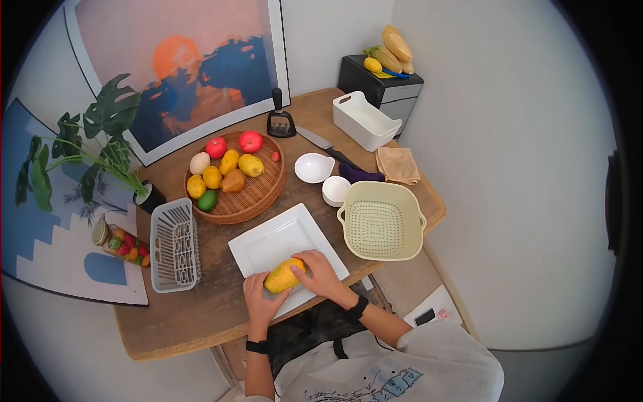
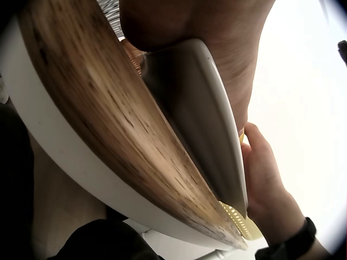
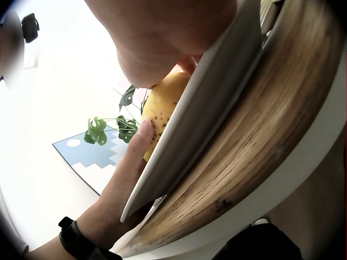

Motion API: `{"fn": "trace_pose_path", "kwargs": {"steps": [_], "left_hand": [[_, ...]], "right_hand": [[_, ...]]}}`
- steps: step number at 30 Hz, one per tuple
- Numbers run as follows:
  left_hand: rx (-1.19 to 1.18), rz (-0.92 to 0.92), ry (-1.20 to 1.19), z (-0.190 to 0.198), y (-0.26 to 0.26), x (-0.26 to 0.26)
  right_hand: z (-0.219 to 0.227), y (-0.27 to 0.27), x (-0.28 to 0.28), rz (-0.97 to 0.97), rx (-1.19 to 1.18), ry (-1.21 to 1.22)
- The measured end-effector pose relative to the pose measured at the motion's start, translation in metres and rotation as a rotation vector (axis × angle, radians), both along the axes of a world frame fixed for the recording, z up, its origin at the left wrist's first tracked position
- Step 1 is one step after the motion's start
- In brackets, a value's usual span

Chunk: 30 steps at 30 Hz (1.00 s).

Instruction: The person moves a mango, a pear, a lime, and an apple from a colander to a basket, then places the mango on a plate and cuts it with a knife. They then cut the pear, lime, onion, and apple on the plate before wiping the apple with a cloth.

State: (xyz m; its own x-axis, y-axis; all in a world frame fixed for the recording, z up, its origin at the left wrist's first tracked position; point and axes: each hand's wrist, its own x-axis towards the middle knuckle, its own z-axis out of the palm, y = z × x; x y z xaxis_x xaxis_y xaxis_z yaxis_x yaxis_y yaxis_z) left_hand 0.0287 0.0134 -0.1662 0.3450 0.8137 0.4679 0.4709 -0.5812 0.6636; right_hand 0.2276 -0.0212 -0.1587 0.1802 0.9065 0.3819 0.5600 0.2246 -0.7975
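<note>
L hand (image 1: 263,300) & R hand (image 1: 323,276) are both gripping the yellow fruit (image 1: 284,277) btwn them, over the near part of the white plate (image 1: 281,233).
Via head cam I'm seeing its long axis running near-left to far-right, L hand holding the near-left end, R hand the far-right; both are touching it, so neither's sitting nearer. From my end I'm not making out whether it's resting on the plate. Wicker basket (image 1: 260,192) is sitting beyond, far-left.

Left hand (image 3: 122,187) on speckled fruit (image 3: 161,105)
</note>
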Motion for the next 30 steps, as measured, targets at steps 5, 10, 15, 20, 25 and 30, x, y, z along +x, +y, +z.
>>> {"fn": "trace_pose_path", "kwargs": {"steps": [5, 10, 15, 20, 25, 30], "left_hand": [[0.011, 0.005, -0.001, -0.001, 0.0006, 0.0002], [-0.011, 0.007, 0.005, -0.0006, -0.001, -0.0001], [-0.053, 0.004, 0.012, 0.0021, -0.0015, -0.0012], [-0.033, 0.004, 0.004, 0.0009, -0.0005, -0.0008], [-0.038, 0.004, 0.013, -0.0003, -0.0009, -0.0009], [-0.031, 0.005, 0.006, -0.0021, 0.0002, -0.0011]], "right_hand": [[0.0016, 0.0002, 0.0004, 0.003, -0.011, 0.004], [0.0, -0.0005, 0.0005, -0.006, 0.006, 0.009], [0.0005, 0.0001, -0.0008, -0.009, -0.004, 0.002], [0.0028, -0.0001, -0.0008, -0.007, -0.004, 0.007], [-0.0006, 0.0002, -0.0001, -0.009, 0.01, 0.001], [0.0024, 0.0007, -0.0007, -0.004, 0.006, -0.003]]}}
